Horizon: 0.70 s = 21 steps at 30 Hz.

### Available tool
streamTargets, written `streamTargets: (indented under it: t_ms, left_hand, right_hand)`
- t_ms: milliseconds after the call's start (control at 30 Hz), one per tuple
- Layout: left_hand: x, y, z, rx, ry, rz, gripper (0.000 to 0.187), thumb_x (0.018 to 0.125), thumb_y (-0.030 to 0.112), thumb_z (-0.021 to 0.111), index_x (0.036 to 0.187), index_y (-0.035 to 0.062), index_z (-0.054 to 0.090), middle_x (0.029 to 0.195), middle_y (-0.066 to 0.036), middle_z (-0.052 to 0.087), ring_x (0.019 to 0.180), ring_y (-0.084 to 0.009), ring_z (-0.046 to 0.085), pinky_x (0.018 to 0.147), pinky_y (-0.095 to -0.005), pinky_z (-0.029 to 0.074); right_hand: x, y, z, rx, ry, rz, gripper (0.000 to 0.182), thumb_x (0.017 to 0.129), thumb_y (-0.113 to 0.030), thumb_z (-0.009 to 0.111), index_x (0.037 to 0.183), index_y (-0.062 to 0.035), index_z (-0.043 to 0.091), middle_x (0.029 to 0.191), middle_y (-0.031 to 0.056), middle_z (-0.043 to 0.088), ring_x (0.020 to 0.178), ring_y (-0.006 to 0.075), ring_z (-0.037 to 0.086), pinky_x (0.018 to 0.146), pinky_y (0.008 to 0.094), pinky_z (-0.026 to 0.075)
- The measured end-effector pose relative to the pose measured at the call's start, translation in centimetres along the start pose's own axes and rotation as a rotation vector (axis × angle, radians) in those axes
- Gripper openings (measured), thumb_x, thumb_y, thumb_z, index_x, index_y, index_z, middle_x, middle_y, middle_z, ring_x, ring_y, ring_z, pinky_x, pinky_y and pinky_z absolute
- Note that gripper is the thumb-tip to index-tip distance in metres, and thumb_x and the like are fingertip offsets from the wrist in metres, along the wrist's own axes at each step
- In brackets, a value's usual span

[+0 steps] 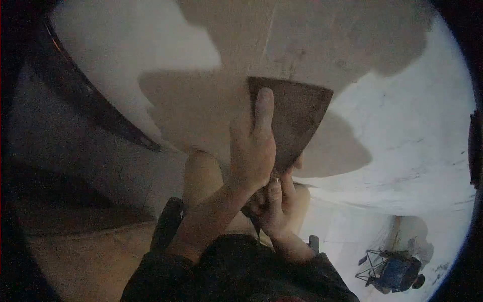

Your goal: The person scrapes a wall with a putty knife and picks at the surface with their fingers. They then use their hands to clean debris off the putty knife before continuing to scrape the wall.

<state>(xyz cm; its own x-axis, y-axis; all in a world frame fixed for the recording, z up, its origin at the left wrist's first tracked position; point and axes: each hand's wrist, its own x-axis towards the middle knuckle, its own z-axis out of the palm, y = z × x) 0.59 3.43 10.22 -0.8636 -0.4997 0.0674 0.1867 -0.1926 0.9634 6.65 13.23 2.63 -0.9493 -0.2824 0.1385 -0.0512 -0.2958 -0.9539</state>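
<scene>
Before one wall [312, 30], one partly-hidden scraper [299, 113] is held by the right hand [274, 209], touched by the left hand [254, 153], grip unclear.

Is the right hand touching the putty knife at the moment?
Touching. The head view shows it: the right hand is closed around the putty knife at its narrow end.

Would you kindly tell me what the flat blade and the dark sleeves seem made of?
Flat blade: probably metal, dull finish; flat, crisp edges, though no shine confirms it. Dark sleeves: likely fabric, matte; no gloss shows, weave too dim to see.
</scene>
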Motion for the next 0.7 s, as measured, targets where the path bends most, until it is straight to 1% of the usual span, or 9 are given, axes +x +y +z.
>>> streamTargets:
  t_ms: [100, 267, 300, 400, 467, 533, 600, 667, 700]
  left_hand:
    - [0.0, 0.1, -0.2, -0.002, 0.007, -0.003, 0.048, 0.097, 0.04, 0.039, 0.1, -0.006, 0.053, 0.078, -0.012, 0.057, 0.074, -0.0147, 0.053, 0.067, -0.0308, 0.045]
    - [0.1, 1.4, -0.2, -0.021, -0.002, -0.081, 0.049, 0.097, 0.041, 0.04, 0.1, -0.0063, 0.054, 0.078, -0.012, 0.058, 0.074, -0.0143, 0.053, 0.067, -0.0307, 0.044]
    - [0.0, 1.6, -0.3, -0.023, -0.003, -0.099, 0.049, 0.097, 0.041, 0.04, 0.1, -0.0063, 0.054, 0.078, -0.012, 0.058, 0.074, -0.0143, 0.053, 0.067, -0.0307, 0.044]
    - [0.5, 0.9, -0.7, -0.008, -0.011, -0.059, 0.049, 0.097, 0.04, 0.04, 0.101, -0.0066, 0.054, 0.078, -0.013, 0.058, 0.075, -0.0153, 0.051, 0.071, -0.033, 0.043]
    - [0.0, 0.7, -1.0, -0.011, -0.033, -0.092, 0.048, 0.097, 0.039, 0.04, 0.101, -0.007, 0.053, 0.079, -0.013, 0.058, 0.076, -0.016, 0.05, 0.073, -0.0342, 0.042]
    - [0.1, 1.7, -1.3, -0.044, -0.051, -0.13, 0.048, 0.097, 0.039, 0.04, 0.101, -0.0078, 0.053, 0.08, -0.014, 0.058, 0.077, -0.0162, 0.05, 0.074, -0.0344, 0.042]
    - [0.0, 0.0, -1.2, 0.118, 0.017, 0.087, 0.047, 0.097, 0.039, 0.04, 0.1, -0.007, 0.053, 0.079, -0.013, 0.058, 0.072, -0.0151, 0.051, 0.067, -0.0325, 0.044]
    - [0.5, -0.8, -1.3, 0.173, 0.034, 0.21, 0.047, 0.097, 0.039, 0.04, 0.099, -0.0058, 0.054, 0.078, -0.013, 0.058, 0.07, -0.014, 0.052, 0.063, -0.0305, 0.045]
    - [1.1, -0.8, -1.4, 0.155, 0.012, 0.209, 0.046, 0.097, 0.039, 0.04, 0.1, -0.005, 0.054, 0.078, -0.012, 0.058, 0.069, -0.0134, 0.053, 0.061, -0.0296, 0.045]
  right_hand:
    - [0.4, -1.0, 0.4, -0.113, 0.005, -0.025, 0.042, 0.098, -0.026, 0.04, 0.126, 0.0038, 0.036, 0.064, -0.0018, 0.044, 0.048, 0.0047, 0.038, 0.042, 0.0192, 0.032]
    - [0.8, -1.5, 0.7, -0.136, -0.023, -0.003, 0.042, 0.098, -0.025, 0.038, 0.128, 0.0034, 0.036, 0.064, -0.0011, 0.045, 0.048, 0.0052, 0.039, 0.042, 0.0196, 0.033]
    - [0.6, -0.4, 0.5, -0.127, 0.0, -0.058, 0.042, 0.098, -0.024, 0.038, 0.129, 0.004, 0.034, 0.063, -0.001, 0.044, 0.048, 0.0052, 0.039, 0.042, 0.0198, 0.033]
    - [0.3, 0.5, 0.6, -0.054, 0.01, -0.071, 0.04, 0.098, -0.024, 0.039, 0.127, 0.0038, 0.035, 0.063, -0.0011, 0.043, 0.048, 0.0054, 0.039, 0.042, 0.0201, 0.033]
    - [0.4, 1.2, 0.5, -0.134, -0.043, -0.035, 0.041, 0.098, -0.025, 0.039, 0.127, 0.0038, 0.034, 0.063, -0.0008, 0.043, 0.048, 0.0056, 0.038, 0.042, 0.0206, 0.033]
    - [0.6, 0.4, 1.9, 0.078, -0.005, 0.001, 0.04, 0.098, -0.025, 0.039, 0.126, 0.0034, 0.034, 0.063, -0.0008, 0.043, 0.048, 0.0057, 0.038, 0.042, 0.0207, 0.033]
    - [0.2, 1.5, 1.6, 0.071, -0.022, -0.032, 0.04, 0.098, -0.025, 0.04, 0.126, 0.0038, 0.034, 0.063, -0.0009, 0.043, 0.049, 0.0067, 0.039, 0.043, 0.0214, 0.033]
    - [0.0, 2.0, 1.9, 0.23, 0.007, 0.003, 0.041, 0.097, -0.025, 0.041, 0.125, 0.0042, 0.035, 0.064, -0.0006, 0.044, 0.05, 0.0072, 0.04, 0.043, 0.0219, 0.034]
    - [0.6, 3.7, 0.9, -0.023, 0.012, -0.159, 0.039, 0.097, -0.024, 0.041, 0.124, 0.0045, 0.036, 0.065, 0.0002, 0.045, 0.051, 0.0075, 0.041, 0.044, 0.0224, 0.034]
